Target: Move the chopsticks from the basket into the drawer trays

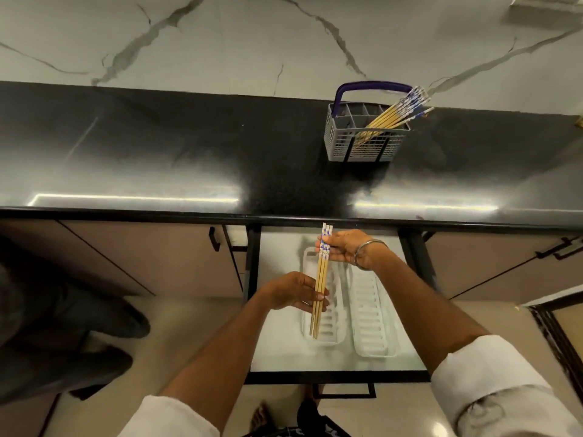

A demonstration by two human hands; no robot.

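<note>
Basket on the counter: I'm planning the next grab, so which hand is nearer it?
Right. The right hand is below the basket, near the counter's edge; the left hand is lower and further left.

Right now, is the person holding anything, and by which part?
Yes: a small bundle of chopsticks over the open drawer. The right hand pinches it near the patterned top end; the left hand holds it lower down the plain wooden part.

White sleeves (492,383) rolled up past both forearms, a thin metal bangle (366,252) circling the right wrist, bare hands (291,291), dark patterned footwear (315,419) below
</note>
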